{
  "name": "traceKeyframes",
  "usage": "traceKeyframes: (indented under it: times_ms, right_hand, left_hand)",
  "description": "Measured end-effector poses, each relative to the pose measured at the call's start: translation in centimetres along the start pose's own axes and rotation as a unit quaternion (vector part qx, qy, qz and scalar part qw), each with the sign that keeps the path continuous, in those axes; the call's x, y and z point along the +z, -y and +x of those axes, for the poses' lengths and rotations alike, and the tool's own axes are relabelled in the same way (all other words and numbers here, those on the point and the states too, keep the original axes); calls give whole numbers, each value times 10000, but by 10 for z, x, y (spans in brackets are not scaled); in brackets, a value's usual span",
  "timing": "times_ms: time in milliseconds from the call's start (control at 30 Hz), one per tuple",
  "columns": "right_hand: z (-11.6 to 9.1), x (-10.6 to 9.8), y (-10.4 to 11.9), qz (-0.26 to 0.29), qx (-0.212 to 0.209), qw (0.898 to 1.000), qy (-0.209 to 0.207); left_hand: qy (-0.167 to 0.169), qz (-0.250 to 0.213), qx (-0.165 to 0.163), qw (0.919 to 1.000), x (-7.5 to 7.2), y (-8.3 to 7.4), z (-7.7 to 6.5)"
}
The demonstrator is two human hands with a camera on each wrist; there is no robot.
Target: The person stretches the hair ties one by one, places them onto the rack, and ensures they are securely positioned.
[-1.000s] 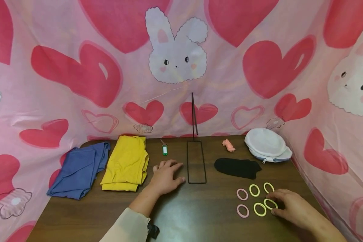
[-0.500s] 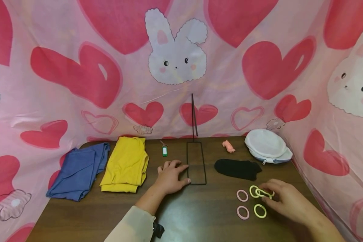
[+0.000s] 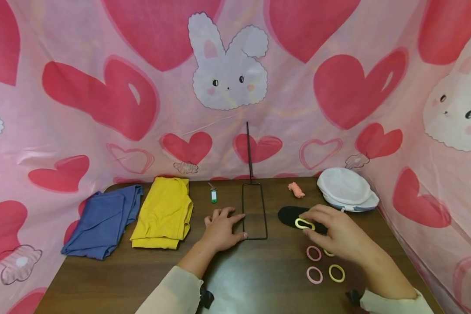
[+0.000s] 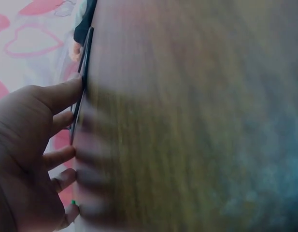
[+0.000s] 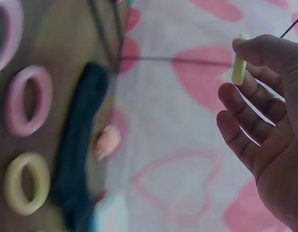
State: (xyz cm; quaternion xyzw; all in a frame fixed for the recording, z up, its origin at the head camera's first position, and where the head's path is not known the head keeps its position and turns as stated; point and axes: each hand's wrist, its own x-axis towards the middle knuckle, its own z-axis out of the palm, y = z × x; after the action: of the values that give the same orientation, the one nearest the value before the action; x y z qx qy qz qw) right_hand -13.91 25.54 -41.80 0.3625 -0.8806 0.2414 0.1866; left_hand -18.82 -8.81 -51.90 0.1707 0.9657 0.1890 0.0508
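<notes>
My right hand pinches a yellow ring between thumb and fingertips, lifted over a black sock. In the right wrist view the held ring shows edge-on; whether a second one lies with it I cannot tell. My left hand has its fingers spread at the left side of a black wire stand, thumb and index finger touching the base frame. Nearer me lie a pink ring, another pink ring and a yellow ring. One more yellow ring is mostly hidden behind my right hand.
Folded blue cloth and folded yellow cloth lie at the left. A green key tag sits behind my left hand. At the back right are a coral-coloured bundle and a white cap-like item. A patterned curtain encloses the table.
My right hand has picked up a yellow ring from the group at the right and carried it left, over the sock. My left hand has moved slightly right onto the stand's base.
</notes>
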Motion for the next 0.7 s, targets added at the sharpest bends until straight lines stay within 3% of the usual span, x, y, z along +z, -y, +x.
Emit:
traceKeyframes:
  times_ms: [167, 367, 700]
  right_hand:
    - [37, -1, 14, 194, -528, 9978, -344]
    - [75, -7, 31, 159, -1245, 9877, -934]
    - [117, -20, 55, 278, -1403, 9815, -1275]
  left_hand:
    - [54, -5, -209, 9998, 0, -2, 1]
    - [51, 7, -335, 9994, 1, -6, 2]
    - [37, 43, -419, 9991, -2, -7, 1]
